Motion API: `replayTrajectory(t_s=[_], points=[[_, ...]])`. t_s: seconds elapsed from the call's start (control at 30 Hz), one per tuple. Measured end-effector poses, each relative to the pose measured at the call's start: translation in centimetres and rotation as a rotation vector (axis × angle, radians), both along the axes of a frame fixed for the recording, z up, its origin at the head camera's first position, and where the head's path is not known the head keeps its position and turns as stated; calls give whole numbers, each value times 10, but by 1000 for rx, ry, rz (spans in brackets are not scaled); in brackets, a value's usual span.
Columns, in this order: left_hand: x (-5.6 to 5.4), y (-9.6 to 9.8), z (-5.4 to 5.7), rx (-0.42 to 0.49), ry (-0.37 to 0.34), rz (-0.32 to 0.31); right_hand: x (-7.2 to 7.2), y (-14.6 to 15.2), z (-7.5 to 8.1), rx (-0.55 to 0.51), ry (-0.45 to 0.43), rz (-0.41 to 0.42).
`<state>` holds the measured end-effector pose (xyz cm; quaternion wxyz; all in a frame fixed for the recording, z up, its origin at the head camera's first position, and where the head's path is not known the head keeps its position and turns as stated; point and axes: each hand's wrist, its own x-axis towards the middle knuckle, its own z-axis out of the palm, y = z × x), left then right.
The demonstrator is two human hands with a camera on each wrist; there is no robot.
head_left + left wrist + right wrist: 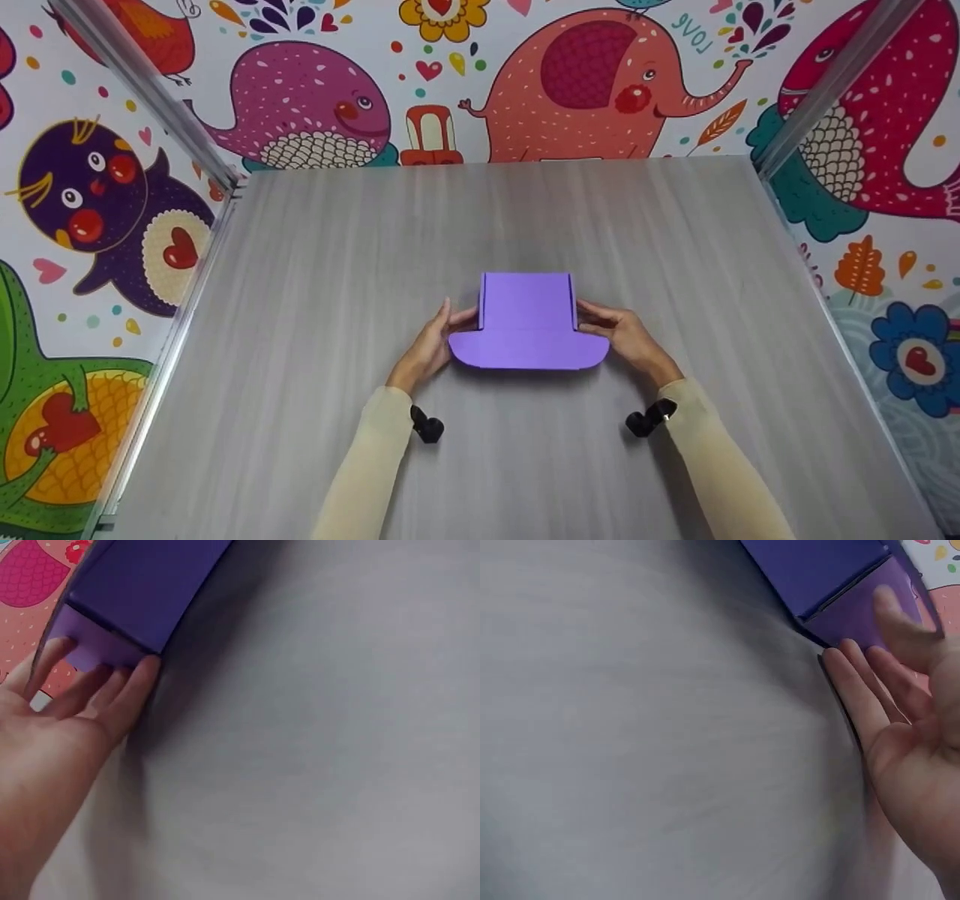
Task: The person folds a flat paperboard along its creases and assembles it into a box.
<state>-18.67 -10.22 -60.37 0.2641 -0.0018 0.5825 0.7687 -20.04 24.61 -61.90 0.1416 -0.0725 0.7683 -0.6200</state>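
Observation:
A purple cardboard box (526,300) sits in the middle of the table, its top facing up. Along its near edge a wide flap (529,350) with rounded ends juts toward me and past both sides. My left hand (433,341) is at the box's left side, and its straight fingers (124,694) touch the lighter side wall in the left wrist view. On the opposite side, my right hand (634,341) lays extended fingers (851,682) against the right wall. The box's shaded front face (142,592) shows under the flap.
The grey wood-grain table (337,247) spreads around the box. Metal frame posts (150,97) rise at the back corners, before walls printed with cartoon animals (585,97). A black wrist camera (427,425) hangs by each sleeve.

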Motion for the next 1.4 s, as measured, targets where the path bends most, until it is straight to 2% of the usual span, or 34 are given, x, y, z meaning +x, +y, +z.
replayTrajectory(t_s=[0.1,0.2,0.33,0.47,0.53,0.67,0.8,0.93,1.07,1.17,1.3,1.4], points=[[3,-1,3,-3,6,-14,2,-1,2,-25,-44,-40],[4,1,6,-12,25,0,4,-3,6,-61,-68,-75],[3,3,11,22,41,31,5,-7,10,-48,-28,-71],[2,4,16,129,33,25,5,-11,13,-11,32,-62],[2,4,18,139,30,15,5,-13,16,2,33,-74],[2,6,21,60,59,22,8,-18,23,6,-14,-91],[3,12,25,24,83,41,10,-22,30,26,-35,-91],[2,16,28,-13,148,60,11,-29,35,128,0,-101],[-1,22,35,-101,218,68,12,-39,42,193,7,-170],[-2,26,39,-232,298,85,13,-45,47,211,2,-219],[-4,31,43,-404,365,125,14,-52,54,233,-21,-255],[-4,33,46,-464,345,128,12,-54,57,244,-43,-273]])
